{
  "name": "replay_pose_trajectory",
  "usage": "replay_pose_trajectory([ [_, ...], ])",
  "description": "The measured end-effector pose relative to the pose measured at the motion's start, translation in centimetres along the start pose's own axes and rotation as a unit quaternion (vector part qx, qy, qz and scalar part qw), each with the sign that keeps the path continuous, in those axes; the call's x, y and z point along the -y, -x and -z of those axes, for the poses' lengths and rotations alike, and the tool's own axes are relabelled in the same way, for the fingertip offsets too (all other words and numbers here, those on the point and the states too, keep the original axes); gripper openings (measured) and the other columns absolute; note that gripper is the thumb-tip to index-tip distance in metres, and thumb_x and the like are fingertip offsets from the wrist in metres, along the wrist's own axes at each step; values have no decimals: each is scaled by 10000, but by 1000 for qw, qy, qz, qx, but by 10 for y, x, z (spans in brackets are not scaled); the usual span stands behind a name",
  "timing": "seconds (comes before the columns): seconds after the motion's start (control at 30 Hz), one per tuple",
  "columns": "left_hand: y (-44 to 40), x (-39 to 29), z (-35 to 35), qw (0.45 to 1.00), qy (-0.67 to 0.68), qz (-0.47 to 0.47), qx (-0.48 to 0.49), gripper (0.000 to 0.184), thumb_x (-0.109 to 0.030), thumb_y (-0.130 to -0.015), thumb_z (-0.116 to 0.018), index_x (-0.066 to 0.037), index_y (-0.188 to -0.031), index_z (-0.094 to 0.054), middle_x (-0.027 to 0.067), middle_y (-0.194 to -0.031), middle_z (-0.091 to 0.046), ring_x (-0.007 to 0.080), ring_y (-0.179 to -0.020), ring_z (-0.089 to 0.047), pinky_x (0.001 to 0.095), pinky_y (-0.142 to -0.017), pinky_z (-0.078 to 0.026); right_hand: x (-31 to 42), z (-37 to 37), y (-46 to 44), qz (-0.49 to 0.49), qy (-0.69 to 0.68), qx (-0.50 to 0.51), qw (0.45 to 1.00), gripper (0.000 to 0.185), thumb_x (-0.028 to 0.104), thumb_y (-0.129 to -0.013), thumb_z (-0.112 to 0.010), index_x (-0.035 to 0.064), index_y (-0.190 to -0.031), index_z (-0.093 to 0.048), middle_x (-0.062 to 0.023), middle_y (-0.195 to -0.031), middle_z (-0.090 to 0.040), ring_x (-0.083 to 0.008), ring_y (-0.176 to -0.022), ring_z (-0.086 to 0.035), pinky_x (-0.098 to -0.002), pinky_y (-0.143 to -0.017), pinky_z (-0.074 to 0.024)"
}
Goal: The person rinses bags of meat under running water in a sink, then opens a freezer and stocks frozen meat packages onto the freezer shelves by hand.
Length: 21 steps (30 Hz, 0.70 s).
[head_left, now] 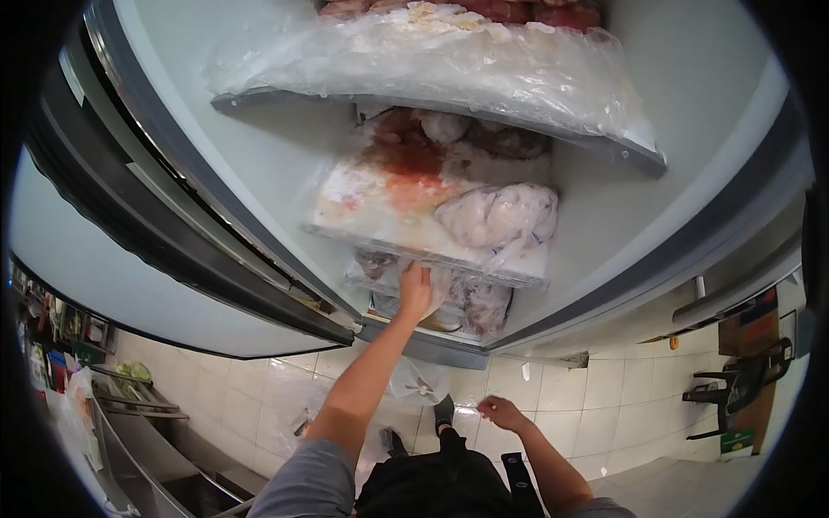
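My left hand (415, 292) reaches into the upright freezer, just below the front edge of a frosted middle shelf (371, 226). Its fingers are curled at a clear plastic bag (439, 287) in the lower compartment; the fingertips are partly hidden. Beside it lie a frosty bagged item (486, 304) and a dark wrapped item (376, 262). On the shelf above sits a pale bundle in clear plastic (505, 216), near a red stain (410, 164). My right hand (501, 413) hangs over the floor with its fingers curled in, and nothing shows in it.
An upper shelf (440, 112) carries a large plastic-wrapped load of frozen meat (432, 56). The freezer door (155, 268) stands open at left. Plastic bags (417, 380) lie on the tiled floor near my feet. A steel sink unit (147, 457) is at lower left, a dark chair (743, 388) at right.
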<state>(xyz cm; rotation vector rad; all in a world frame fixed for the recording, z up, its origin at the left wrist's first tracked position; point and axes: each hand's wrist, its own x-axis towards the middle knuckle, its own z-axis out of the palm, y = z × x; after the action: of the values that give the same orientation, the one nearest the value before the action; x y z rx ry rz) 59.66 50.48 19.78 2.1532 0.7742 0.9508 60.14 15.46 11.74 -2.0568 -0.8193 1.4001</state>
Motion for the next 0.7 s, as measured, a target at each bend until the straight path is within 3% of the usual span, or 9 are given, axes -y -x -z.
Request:
replay_pose_trajectory([
  [0.07,19,-9,16,996,60,64,-12,160,-90,-814,-494,42,-873,-561,240,-812,-577,429,-779,-535,485,-685,-405,31,-10,-22,77,-178,11,981,444,287,-851,-583,14,-1178,-457,-137,-1070,-569,-200,-935,-571,-287,-761,-486],
  [0.2,80,-39,55,999,31,23,7,154,-96,-821,-502,42,-770,-549,221,-687,-559,413,-657,-539,464,-574,-391,151,-42,-21,156,-197,-120,960,717,187,-826,-622,23,-1347,-158,-190,-1252,-403,-261,-1097,-485,-325,-828,-464],
  [0.33,106,-98,117,991,95,92,25,233,-101,-834,-464,53,-663,-499,229,-637,-540,345,-615,-558,400,-556,-397,187,-95,-11,237,-283,-205,906,708,91,-802,-626,16,-1339,-169,-170,-1289,-366,-250,-1106,-482,-336,-853,-445],
  [0.37,108,-104,128,984,165,57,19,193,-98,-847,-455,48,-752,-539,154,-686,-602,225,-644,-584,329,-604,-425,206,-99,16,234,-321,-195,897,700,63,-794,-620,18,-1334,-177,-162,-1296,-362,-245,-1111,-479,-343,-875,-428],
  [0.47,111,-141,170,985,160,48,-42,202,-97,-845,-457,30,-725,-558,189,-586,-532,321,-515,-507,393,-492,-370,242,-102,50,242,-396,-185,866,669,18,-779,-611,13,-1319,-217,-133,-1286,-383,-213,-1110,-478,-346,-931,-378],
  [0.53,85,-194,214,978,201,33,-48,218,-90,-854,-444,31,-684,-510,174,-585,-519,240,-508,-508,385,-482,-355,262,-82,52,342,-318,-155,871,645,37,-783,-613,-1,-1312,-247,-108,-1247,-434,-190,-1114,-466,-332,-945,-359],
  [0.6,49,-197,219,971,193,-28,-137,215,-98,-867,-433,38,-725,-520,177,-616,-524,170,-550,-516,371,-490,-354,323,-40,63,418,-262,-170,853,518,77,-797,-604,-12,-1234,-340,-94,-1153,-508,-164,-1053,-498,-306,-897,-398],
  [0.63,15,-200,222,959,247,-78,-117,187,-122,-866,-456,43,-852,-541,197,-693,-570,214,-619,-554,378,-548,-389,357,-16,84,311,-228,-159,909,379,150,-812,-601,1,-1111,-423,-71,-1017,-558,-139,-919,-539,-284,-805,-443],
  [0.7,-42,-217,238,976,190,-88,-56,286,-155,-850,-508,33,-1065,-526,224,-899,-606,285,-813,-586,381,-703,-429,383,12,31,432,-286,-141,844,281,228,-855,-564,12,-1009,-471,-56,-930,-558,-114,-795,-532,-265,-722,-454],
])
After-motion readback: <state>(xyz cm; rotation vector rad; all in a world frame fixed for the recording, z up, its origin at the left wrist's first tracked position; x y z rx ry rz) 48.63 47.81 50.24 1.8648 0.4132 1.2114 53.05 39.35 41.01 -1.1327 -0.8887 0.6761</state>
